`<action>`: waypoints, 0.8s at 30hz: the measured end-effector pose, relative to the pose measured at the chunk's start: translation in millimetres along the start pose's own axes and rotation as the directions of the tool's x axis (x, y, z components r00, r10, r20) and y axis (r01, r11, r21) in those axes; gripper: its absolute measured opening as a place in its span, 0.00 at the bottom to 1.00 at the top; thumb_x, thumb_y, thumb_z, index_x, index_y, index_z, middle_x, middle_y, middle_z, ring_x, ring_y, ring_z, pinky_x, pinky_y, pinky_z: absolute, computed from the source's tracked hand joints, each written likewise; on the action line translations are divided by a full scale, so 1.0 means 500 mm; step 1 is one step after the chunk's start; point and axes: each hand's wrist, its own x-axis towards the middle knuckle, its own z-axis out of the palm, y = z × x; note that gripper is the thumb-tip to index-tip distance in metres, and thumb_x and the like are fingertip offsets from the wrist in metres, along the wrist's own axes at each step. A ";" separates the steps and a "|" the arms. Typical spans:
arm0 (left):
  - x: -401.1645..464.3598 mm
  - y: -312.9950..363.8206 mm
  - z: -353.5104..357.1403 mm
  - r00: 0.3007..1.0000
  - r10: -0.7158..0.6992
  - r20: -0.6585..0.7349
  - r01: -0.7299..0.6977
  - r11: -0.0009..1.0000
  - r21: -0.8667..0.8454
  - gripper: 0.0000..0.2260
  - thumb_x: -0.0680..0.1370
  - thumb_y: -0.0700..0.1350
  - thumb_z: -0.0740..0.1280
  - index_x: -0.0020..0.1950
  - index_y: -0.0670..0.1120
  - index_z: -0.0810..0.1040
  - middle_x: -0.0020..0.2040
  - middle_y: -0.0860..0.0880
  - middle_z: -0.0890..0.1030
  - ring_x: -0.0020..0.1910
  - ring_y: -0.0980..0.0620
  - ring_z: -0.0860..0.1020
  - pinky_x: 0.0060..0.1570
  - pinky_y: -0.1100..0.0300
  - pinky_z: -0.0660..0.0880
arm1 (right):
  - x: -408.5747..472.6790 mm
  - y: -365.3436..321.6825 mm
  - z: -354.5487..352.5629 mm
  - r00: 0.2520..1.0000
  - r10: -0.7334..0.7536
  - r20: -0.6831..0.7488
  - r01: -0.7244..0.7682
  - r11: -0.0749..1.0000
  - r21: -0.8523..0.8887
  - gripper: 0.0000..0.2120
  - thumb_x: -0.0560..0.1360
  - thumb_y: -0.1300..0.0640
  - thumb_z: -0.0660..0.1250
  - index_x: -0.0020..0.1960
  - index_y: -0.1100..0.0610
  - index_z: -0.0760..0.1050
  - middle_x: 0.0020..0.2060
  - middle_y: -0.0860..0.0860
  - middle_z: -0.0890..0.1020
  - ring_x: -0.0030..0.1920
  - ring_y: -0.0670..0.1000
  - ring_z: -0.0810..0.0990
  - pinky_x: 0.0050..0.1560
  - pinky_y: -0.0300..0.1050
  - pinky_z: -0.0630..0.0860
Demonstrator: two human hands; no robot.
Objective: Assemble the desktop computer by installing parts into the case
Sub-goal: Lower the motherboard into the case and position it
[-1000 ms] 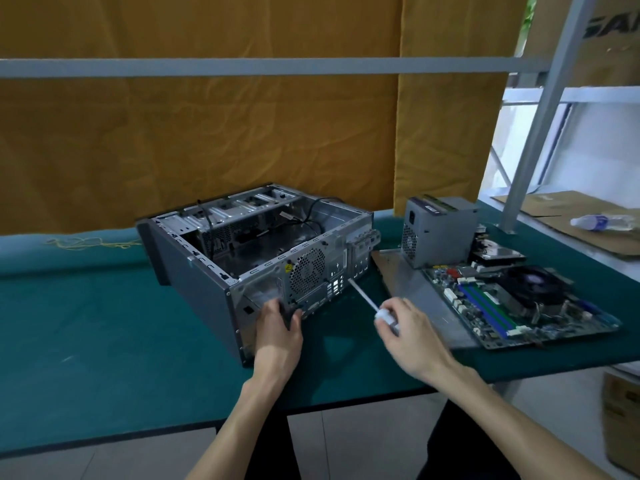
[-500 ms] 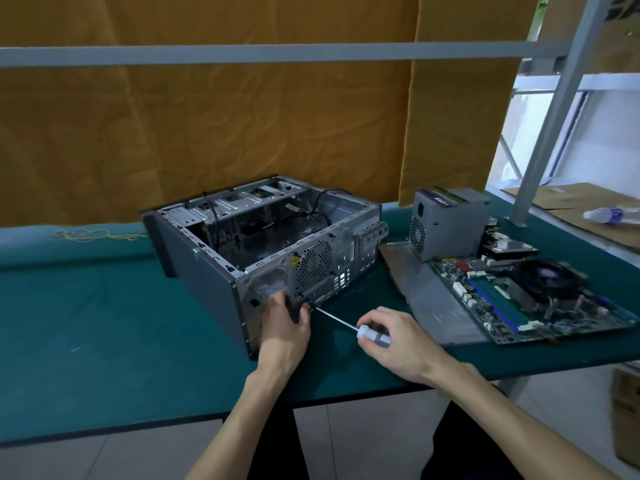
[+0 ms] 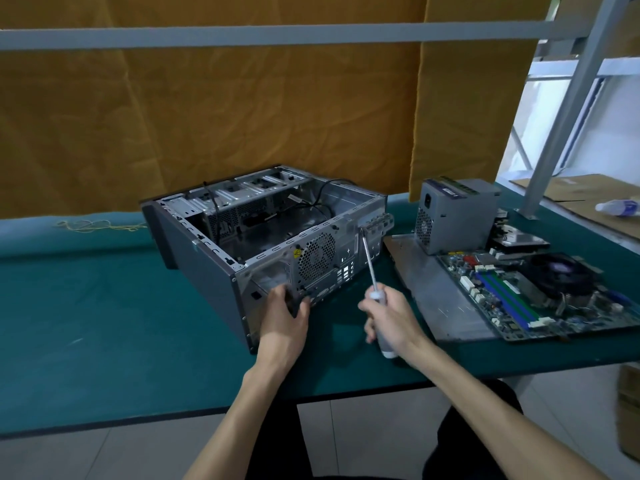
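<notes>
Grey metal case (image 3: 221, 251) lies on side, top open, boxy, full of holes and slots, at middle of green cloth table (image 3: 86, 323). Flat green motherboard (image 3: 512, 296) with round black fan at 3 o'clock from case; square grey power box (image 3: 457, 216) at its far end. My left hand (image 3: 282, 318) curls on case back corner, pinching small dark part. My right hand (image 3: 389, 317) wraps tight round white screwdriver (image 3: 372, 271), shiny thin tip at case back, pointing 12 o'clock.
</notes>
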 end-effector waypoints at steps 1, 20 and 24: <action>0.000 -0.001 0.000 1.000 0.009 -0.003 -0.009 1.000 -0.015 0.12 0.80 0.46 0.69 0.40 0.50 0.69 0.35 0.49 0.75 0.35 0.49 0.73 0.35 0.57 0.70 | 0.010 -0.008 0.024 1.000 0.008 -0.018 -0.008 1.000 0.028 0.10 0.79 0.58 0.67 0.43 0.57 0.66 0.29 0.50 0.70 0.23 0.51 0.70 0.27 0.45 0.72; -0.004 -0.002 -0.009 0.999 0.021 0.034 -0.016 0.993 -0.118 0.06 0.81 0.41 0.65 0.55 0.49 0.79 0.51 0.52 0.83 0.53 0.54 0.80 0.58 0.52 0.78 | 0.062 -0.023 0.180 0.935 0.271 -0.230 -0.230 0.954 0.190 0.05 0.73 0.64 0.75 0.40 0.62 0.81 0.22 0.51 0.78 0.19 0.48 0.73 0.23 0.38 0.70; -0.010 0.002 -0.014 0.998 0.017 0.053 -0.010 0.991 -0.136 0.08 0.81 0.40 0.65 0.59 0.48 0.79 0.54 0.51 0.83 0.55 0.53 0.80 0.61 0.50 0.77 | 0.058 -0.028 0.182 0.917 0.292 -0.272 -0.233 0.945 0.227 0.01 0.71 0.66 0.74 0.42 0.64 0.83 0.22 0.51 0.79 0.20 0.47 0.74 0.23 0.38 0.71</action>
